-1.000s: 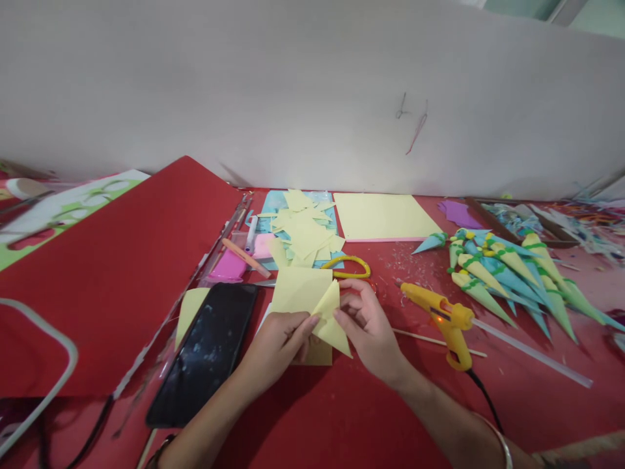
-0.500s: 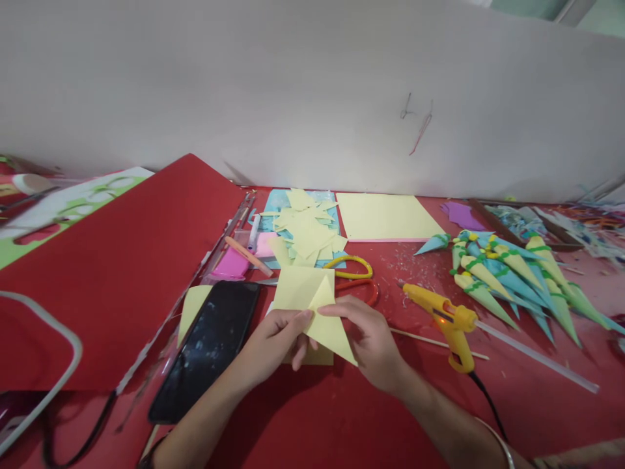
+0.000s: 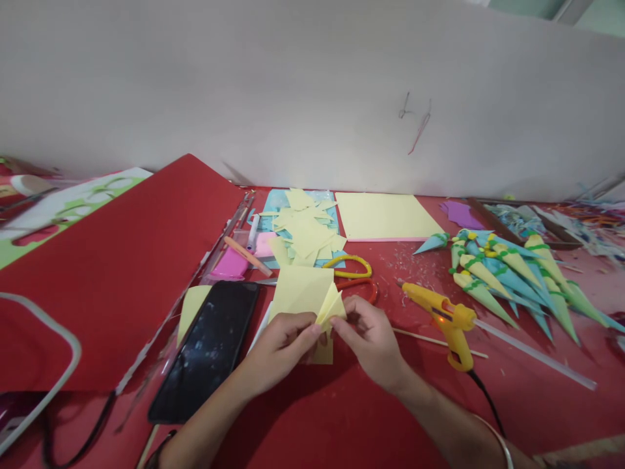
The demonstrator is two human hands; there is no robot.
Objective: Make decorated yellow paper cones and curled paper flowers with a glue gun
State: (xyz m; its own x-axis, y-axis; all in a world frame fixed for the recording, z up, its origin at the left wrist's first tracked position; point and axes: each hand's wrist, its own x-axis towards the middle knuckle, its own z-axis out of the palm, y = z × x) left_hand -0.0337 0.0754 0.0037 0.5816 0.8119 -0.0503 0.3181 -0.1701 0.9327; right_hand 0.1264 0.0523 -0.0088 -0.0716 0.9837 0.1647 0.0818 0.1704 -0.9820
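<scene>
Between my two hands is a small piece of pale yellow paper (image 3: 331,309), folded so that several layers fan out at its top. My left hand (image 3: 288,340) pinches its lower left edge between thumb and fingers. The thumb of my right hand (image 3: 367,333) presses on the lower right side, its fingers curled behind. Beneath the hands lies a flat yellow paper sheet (image 3: 299,291), partly covered by them. Just beyond it are scissors with one yellow and one red handle loop (image 3: 355,260); the blades are mostly hidden under the paper.
A black phone (image 3: 208,352) lies left of my hands, near a big red sheet (image 3: 117,260). Yellow paper scraps (image 3: 307,228) and a yellow sheet stack (image 3: 385,216) are behind. To the right are a yellow glue gun (image 3: 442,316), its indicator lit, and a pile of paper cones (image 3: 508,270).
The yellow paper was a broad triangle with a corner pointing down right; now it is rolled or folded into a smaller layered shape. My right hand has turned, bringing its thumb forward.
</scene>
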